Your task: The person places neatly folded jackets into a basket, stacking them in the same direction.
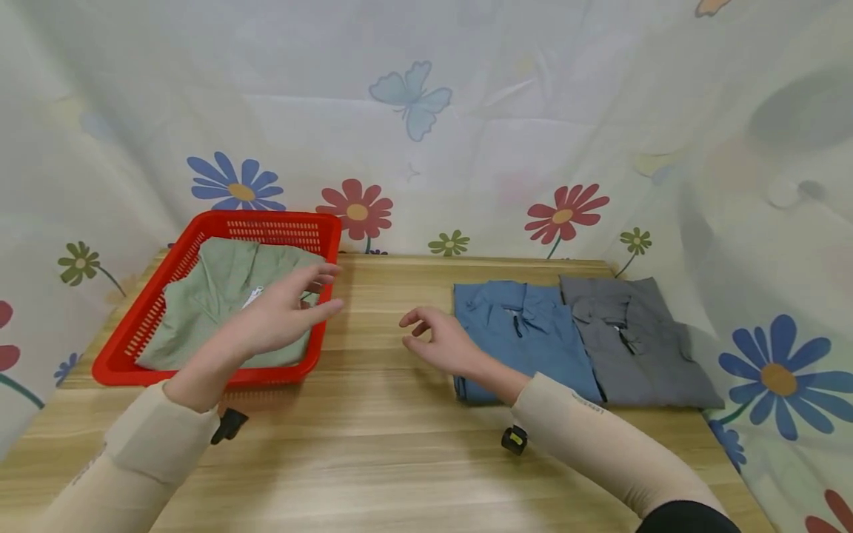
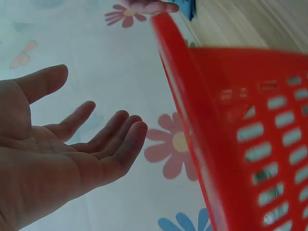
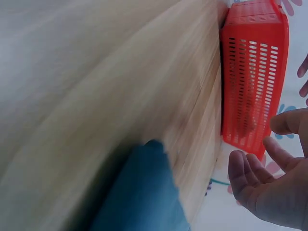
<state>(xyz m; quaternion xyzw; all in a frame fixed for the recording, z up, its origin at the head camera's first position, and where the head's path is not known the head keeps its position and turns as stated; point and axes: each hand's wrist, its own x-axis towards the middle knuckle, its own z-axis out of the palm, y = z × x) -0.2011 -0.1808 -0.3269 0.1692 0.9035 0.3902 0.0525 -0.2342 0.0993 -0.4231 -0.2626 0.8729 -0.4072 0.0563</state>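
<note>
Preferably, using a relaxed, empty left hand [image 1: 283, 311] with fingers parted from thumb, and an equally empty right hand [image 1: 443, 344] with fingers loosely bent, support the folded blue shirt [image 1: 536, 337] at four o'clock from beneath, avoiding the red basket [image 1: 266, 217] at nine, containing a green shirt [image 1: 213, 296].

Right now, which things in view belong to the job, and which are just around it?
Likely the job:
red basket
green clothing inside it
folded blue shirt
folded gray shirt

Just around:
wooden table
flowered cloth
</note>
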